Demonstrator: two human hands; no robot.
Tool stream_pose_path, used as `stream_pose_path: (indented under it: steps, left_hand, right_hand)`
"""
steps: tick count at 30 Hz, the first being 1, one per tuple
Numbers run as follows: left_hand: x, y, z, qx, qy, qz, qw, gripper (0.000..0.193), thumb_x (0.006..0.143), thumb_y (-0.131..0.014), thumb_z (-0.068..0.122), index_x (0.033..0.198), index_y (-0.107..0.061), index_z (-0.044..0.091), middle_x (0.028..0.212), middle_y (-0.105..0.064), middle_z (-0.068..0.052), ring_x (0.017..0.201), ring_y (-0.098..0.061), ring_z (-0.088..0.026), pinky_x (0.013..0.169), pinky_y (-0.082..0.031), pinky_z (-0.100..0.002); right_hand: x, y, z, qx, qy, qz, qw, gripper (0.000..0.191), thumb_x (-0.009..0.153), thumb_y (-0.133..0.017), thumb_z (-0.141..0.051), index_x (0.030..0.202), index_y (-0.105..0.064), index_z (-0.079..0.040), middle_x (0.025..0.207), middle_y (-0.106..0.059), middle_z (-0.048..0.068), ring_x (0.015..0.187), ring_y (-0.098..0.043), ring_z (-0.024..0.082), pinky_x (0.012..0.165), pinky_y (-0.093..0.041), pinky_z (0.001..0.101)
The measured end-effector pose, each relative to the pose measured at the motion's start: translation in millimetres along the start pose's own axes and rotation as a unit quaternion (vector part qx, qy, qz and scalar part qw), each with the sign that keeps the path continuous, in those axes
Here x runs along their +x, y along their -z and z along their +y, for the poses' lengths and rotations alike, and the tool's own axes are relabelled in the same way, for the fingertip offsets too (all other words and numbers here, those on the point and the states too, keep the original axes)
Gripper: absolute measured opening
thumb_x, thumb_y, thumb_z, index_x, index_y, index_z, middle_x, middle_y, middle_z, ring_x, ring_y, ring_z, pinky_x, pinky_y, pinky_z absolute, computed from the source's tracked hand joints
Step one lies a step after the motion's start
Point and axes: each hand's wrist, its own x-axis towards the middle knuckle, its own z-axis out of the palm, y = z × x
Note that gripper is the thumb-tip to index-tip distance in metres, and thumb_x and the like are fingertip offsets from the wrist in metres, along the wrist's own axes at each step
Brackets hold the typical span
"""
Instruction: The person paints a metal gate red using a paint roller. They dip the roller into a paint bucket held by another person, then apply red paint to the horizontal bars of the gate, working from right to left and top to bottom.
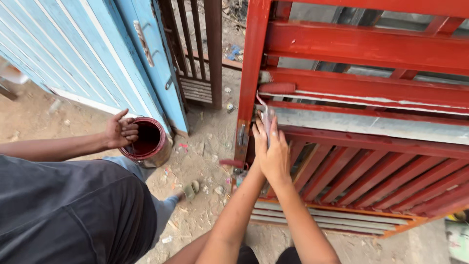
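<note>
Pressing against the red metal gate (pixel 361 49), both of the person's hands meet at the middle of the view, just right of the gate's upright post (pixel 251 73). The right hand (pixel 273 154) lies flat, fingers stretched toward 12 o'clock, over a small grey pad or brush (pixel 266 117) held on the unpainted grey rail (pixel 371 124). The left hand (pixel 255 134) is mostly hidden behind the right one; whether it grips anything cannot be told.

At 9 o'clock from them, a co-worker's hand (pixel 119 131) rests on the rim of a paint can (pixel 146 142) filled with dark red paint, fingers curled loosely at the near edge. The can stands on the sandy ground (pixel 205 205) beside a light blue door (pixel 97 54). A dark barred grille (pixel 195 49) stands at 11 o'clock, between the blue door and the gate.
</note>
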Motion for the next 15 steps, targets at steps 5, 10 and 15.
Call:
stream_pose_path:
  steps: [5,10,15]
  left_hand:
    - [-5.6,-11.7,3.2,0.007,0.012,0.012,1.0,0.061,0.102,-0.045,0.026,0.156,-0.036,-0.002,0.16,-0.032,-0.034,0.143,-0.042,-0.043,0.112,-0.042,-0.05]
    - [-1.7,-14.4,1.3,0.061,0.01,-0.012,0.998,0.063,0.103,-0.047,0.028,0.158,-0.035,-0.002,0.162,-0.031,-0.035,0.144,-0.041,-0.043,0.113,-0.041,-0.049]
    - [3.0,3.1,0.5,-0.008,0.017,-0.075,0.997,0.095,0.09,-0.053,0.057,0.158,-0.028,-0.004,0.159,-0.029,-0.037,0.143,-0.04,-0.043,0.112,-0.04,-0.051]
  right_hand:
    - [2.5,-3.5,2.1,-0.045,-0.08,-0.038,0.995,0.058,0.105,-0.056,-0.024,0.157,-0.04,-0.005,0.11,-0.066,0.031,0.096,-0.068,0.05,0.082,-0.055,0.0537]
    - [-9.3,21.8,15.6,-0.015,0.049,0.018,0.999,0.05,0.111,-0.053,-0.024,0.158,-0.045,-0.007,0.125,-0.068,0.027,0.106,-0.071,0.043,0.086,-0.058,0.0466]
    - [-29.3,63.5,44.7,0.351,-0.17,-0.117,0.914,0.055,0.111,-0.043,-0.029,0.16,-0.041,-0.004,0.105,-0.063,0.01,0.076,-0.052,0.013,0.064,-0.044,0.0286]
